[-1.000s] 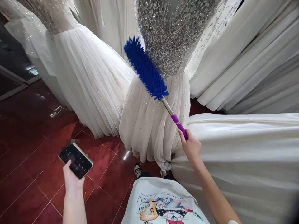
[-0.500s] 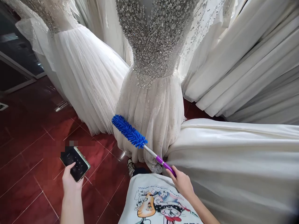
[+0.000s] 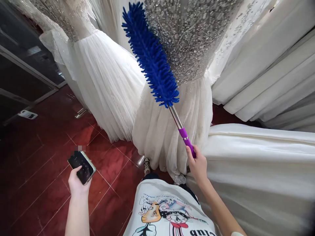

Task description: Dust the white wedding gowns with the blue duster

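Note:
My right hand (image 3: 199, 164) is wrapped round the purple handle of a blue duster (image 3: 154, 59). The duster's fluffy head points up and to the left, in front of the beaded bodice of a white dress (image 3: 172, 127); whether it touches the beads I cannot tell. At the lower left, my left hand (image 3: 79, 183) holds a dark-screened phone (image 3: 83, 168), its thumb lying over the screen.
Another beaded white dress (image 3: 108, 75) stands to the left. Pale gowns (image 3: 265, 75) hang at the upper right, and white satin fabric (image 3: 258, 157) spreads below them. A glass-panelled frame (image 3: 29, 72) is at the far left, above the red tiled floor (image 3: 110, 167).
My right hand has raised the duster from the skirt to the bodice, and its head now looks larger. The view has shifted slightly; my left hand still holds the phone.

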`<state>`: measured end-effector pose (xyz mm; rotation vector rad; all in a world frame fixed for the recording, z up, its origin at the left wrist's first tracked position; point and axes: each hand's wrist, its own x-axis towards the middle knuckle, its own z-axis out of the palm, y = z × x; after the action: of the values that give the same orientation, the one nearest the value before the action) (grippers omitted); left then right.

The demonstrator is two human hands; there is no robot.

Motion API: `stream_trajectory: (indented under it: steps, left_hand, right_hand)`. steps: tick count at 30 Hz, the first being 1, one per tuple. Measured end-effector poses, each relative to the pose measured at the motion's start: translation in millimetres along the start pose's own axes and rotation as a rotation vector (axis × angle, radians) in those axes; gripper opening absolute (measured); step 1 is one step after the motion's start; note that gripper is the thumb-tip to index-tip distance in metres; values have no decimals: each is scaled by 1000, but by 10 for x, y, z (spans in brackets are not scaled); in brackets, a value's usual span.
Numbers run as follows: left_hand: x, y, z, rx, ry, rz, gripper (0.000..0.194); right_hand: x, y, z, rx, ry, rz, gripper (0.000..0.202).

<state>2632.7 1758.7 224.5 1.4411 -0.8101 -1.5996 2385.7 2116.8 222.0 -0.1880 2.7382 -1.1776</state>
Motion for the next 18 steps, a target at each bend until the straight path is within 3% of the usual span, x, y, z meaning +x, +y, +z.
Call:
stream_trajectory:
  steps: [4,7,10,14,18]
  left_hand:
    - [602,311,104,-5,-31,-27,20]
    - [1058,518,191,25,-22,-12,25]
    - [1399,676,240,70,-30,-13,30]
    - [1701,772,219,111,-18,-90,52]
    - [1923,644,94,181,-24,-125,39]
  right_hand:
    - [20,-380,382,-62,36,27,41]
    - [-49,-447,634,-200,130,44,43]
    - [-179,-285,801,-377,124,80,43]
    - [-523,96,1015,-544,-94,143,40]
    - [-865,285,1248,-597,-239,136,36]
